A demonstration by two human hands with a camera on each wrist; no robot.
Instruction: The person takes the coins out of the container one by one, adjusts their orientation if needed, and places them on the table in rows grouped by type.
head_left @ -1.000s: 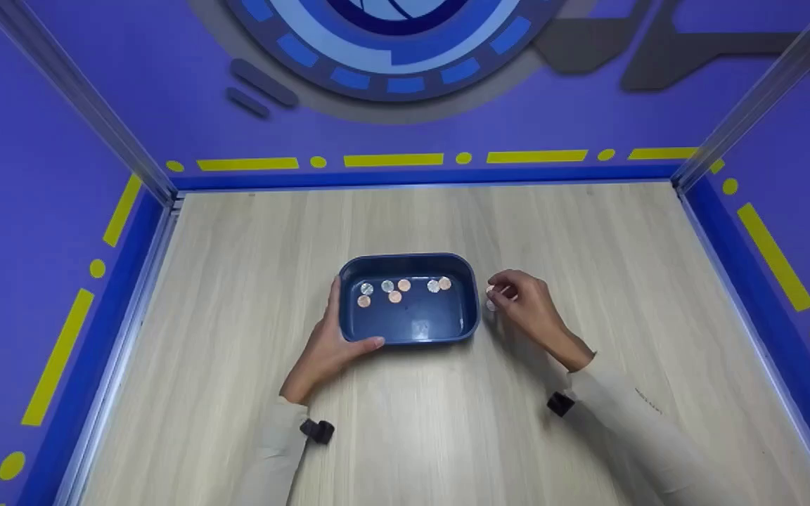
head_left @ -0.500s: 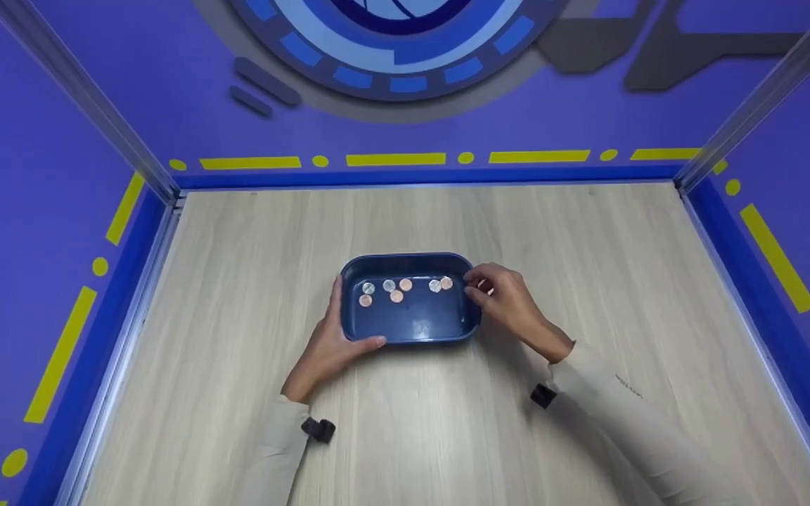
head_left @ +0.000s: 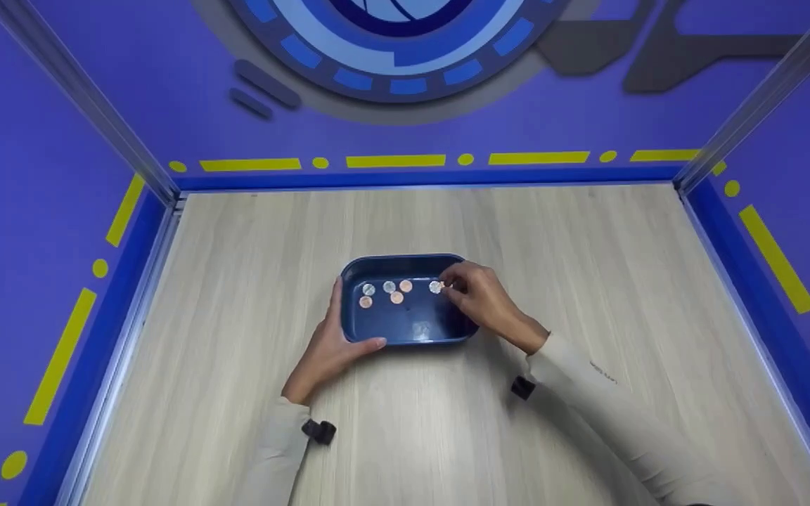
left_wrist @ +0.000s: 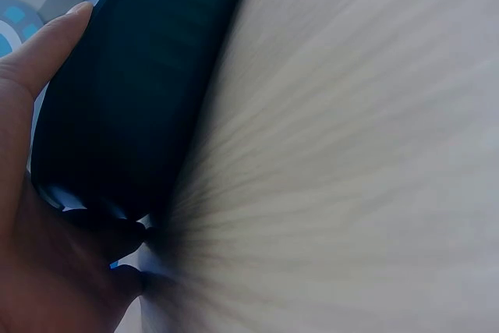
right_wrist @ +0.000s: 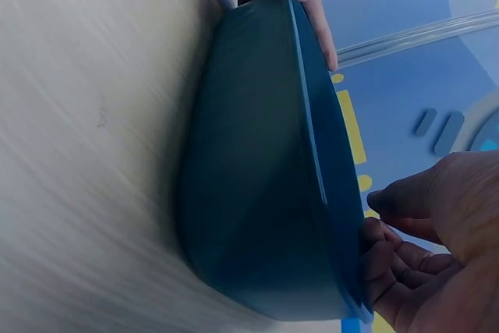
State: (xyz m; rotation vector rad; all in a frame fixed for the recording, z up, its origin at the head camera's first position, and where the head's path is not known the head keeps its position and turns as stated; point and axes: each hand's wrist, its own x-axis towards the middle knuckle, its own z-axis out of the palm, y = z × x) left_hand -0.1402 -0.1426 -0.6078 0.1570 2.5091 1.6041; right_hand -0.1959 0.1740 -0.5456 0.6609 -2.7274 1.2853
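Note:
A dark blue rectangular plastic container (head_left: pixel 391 323) with rounded corners stands on the wooden table. Several coins, silver (head_left: pixel 368 289) and copper (head_left: pixel 365 301), lie on its floor toward the far side. My left hand (head_left: pixel 326 346) grips its near left corner, thumb over the front rim and fingers along the left wall. My right hand (head_left: pixel 482 299) reaches over the right rim, thumb and fingertips pinched together around a coin, mostly hidden, right by a silver coin (head_left: pixel 435 287) at the right. In the right wrist view, the curled fingers (right_wrist: pixel 378 259) show at the rim.
The light wood tabletop (head_left: pixel 257 253) spreads around the container. Blue panels with yellow markings (head_left: pixel 395 160) and metal corner posts (head_left: pixel 88 105) enclose it at the back and sides. A small black device (head_left: pixel 319 431) sits on the left cuff.
My right hand has moved left from the table beside the container, over the right rim and in above the right-hand coins. My left hand keeps its hold on the container.

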